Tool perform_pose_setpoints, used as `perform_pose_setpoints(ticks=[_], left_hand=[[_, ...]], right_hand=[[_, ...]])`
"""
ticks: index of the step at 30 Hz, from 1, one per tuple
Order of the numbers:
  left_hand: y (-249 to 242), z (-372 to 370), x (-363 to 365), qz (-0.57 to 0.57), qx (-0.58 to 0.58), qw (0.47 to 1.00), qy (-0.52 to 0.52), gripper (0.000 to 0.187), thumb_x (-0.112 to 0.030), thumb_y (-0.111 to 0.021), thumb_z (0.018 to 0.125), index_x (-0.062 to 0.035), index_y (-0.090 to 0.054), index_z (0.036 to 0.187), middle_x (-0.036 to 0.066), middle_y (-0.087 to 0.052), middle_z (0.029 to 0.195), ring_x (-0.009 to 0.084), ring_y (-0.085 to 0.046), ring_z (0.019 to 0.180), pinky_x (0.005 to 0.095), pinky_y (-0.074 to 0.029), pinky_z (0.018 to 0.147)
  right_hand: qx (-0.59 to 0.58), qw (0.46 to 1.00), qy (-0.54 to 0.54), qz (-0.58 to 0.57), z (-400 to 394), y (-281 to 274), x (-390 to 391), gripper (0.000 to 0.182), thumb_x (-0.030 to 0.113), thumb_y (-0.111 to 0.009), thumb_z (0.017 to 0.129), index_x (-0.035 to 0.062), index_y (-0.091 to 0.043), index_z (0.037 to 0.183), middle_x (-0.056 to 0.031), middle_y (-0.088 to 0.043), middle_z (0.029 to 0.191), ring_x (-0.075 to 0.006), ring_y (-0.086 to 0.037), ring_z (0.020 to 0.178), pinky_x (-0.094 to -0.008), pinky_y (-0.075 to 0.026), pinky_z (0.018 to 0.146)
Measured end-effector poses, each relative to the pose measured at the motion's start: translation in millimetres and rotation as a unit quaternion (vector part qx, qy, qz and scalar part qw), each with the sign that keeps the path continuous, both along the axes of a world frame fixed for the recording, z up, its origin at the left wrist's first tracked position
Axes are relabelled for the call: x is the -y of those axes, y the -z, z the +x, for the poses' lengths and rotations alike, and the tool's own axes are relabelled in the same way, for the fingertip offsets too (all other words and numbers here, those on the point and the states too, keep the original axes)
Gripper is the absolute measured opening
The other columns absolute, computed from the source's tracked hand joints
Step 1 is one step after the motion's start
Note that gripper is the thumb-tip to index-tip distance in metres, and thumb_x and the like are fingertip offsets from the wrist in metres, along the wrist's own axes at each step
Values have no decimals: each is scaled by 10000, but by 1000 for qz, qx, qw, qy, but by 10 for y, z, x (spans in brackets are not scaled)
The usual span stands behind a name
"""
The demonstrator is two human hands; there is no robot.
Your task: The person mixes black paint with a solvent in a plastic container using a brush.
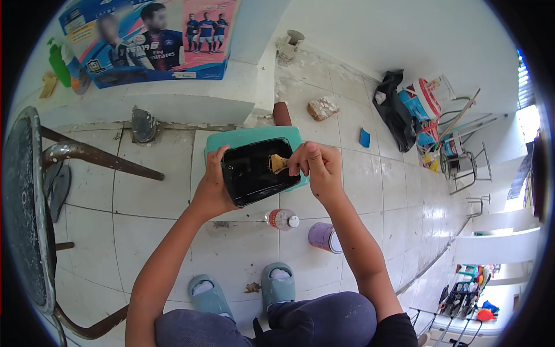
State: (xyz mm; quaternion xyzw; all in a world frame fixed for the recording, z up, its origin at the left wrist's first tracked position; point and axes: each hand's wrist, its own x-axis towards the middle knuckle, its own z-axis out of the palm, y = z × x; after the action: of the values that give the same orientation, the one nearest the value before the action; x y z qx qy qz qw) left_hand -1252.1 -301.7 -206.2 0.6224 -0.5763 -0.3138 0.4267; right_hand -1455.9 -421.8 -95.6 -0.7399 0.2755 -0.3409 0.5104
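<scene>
A black rectangular tray (248,173) is tilted over a green stool or board (222,139) in the middle of the view. My left hand (211,185) grips its left edge, with the thumb on the rim. In my right hand (317,165) is a small brush (278,163), held by its handle, its bristle end over the tray's right part. Below the tray a clear bottle (282,219) with a white cap and a purple can (325,237) are on the tiled floor. What lies in the dark tray is hard to make out.
A worn round stool (29,208) is at the left. Above are a printed box (156,43) and spray bottles (60,63). A brick piece (322,108), a blue scrap (365,137), a black bag (399,110) and buckets (420,99) lie to the right.
</scene>
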Motion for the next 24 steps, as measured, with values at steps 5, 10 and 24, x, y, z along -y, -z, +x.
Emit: perform_pose_setpoints(ticks=[5, 10, 24], left_hand=[[-40, 11, 9, -2, 6, 1000, 8, 1450, -71, -967, 442, -177, -28, 1542, 145, -297, 1414, 365, -438, 1346, 441, -426, 1149], [-42, 0, -3, -20, 32, 999, 6, 1434, -37, -954, 453, -175, -30, 1540, 144, -273, 1457, 360, -424, 1365, 439, -418, 1151], [-43, -2, -18, 8, 4, 1000, 11, 1416, -18, -935, 491, -179, 13, 1530, 141, -244, 1490, 349, -433, 1373, 438, -418, 1140]], right_hand=[[39, 998, 40, 19, -72, -46, 19, 609, 381, -382, 1113, 26, -476, 628, -134, -631, 656, -151, -535, 567, -276, -432, 567], [82, 991, -25, 104, 59, 180, -84, 535, 329, -475, 1096, 18, -495, 660, -85, -620, 645, -103, -532, 594, -247, -440, 564], [-16, 997, -13, 76, -18, 274, -22, 549, 336, -511, 1080, -5, -550, 651, -28, -542, 560, -97, -471, 541, -274, -396, 520]])
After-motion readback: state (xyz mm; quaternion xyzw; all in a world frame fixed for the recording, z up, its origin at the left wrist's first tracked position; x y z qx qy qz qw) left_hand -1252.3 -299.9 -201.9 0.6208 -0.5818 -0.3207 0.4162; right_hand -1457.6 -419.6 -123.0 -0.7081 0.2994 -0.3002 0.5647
